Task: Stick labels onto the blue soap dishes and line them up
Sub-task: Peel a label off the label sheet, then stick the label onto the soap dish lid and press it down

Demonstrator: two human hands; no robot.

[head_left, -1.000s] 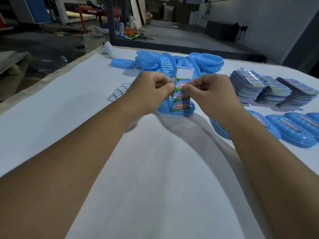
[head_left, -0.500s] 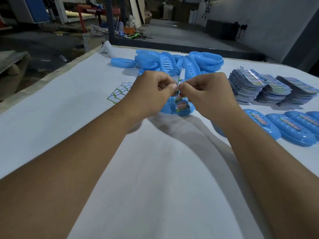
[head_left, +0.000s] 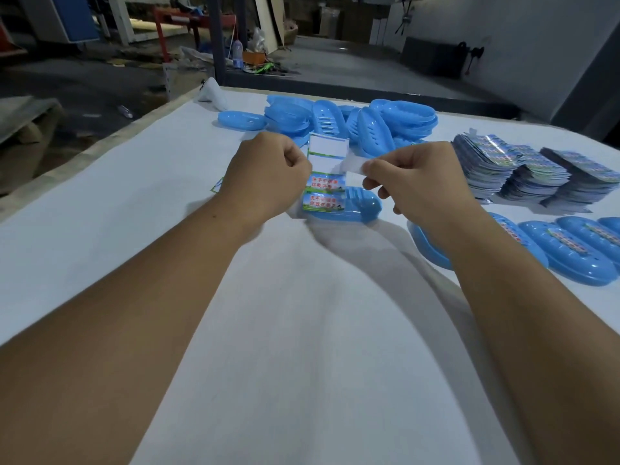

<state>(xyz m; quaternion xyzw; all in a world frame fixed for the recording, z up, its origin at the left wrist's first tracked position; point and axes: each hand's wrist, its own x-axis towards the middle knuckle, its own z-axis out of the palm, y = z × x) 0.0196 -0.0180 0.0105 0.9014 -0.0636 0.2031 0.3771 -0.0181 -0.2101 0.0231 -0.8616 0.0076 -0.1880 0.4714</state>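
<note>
The right hand (head_left: 419,182) is pinching a peeled label (head_left: 352,167), the left hand (head_left: 268,176) is gripping the sheet (head_left: 324,172), and the dish (head_left: 355,206) is lying just below, long axis left-right.

Dish pile (head_left: 352,124) behind label stacks (head_left: 536,172) (labelled row (head_left: 550,250) nearer, R).

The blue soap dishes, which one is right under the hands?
The lone soap dish lying flat between both hands, behind the label strip; the others sit piled farther back or lined up right.
</note>
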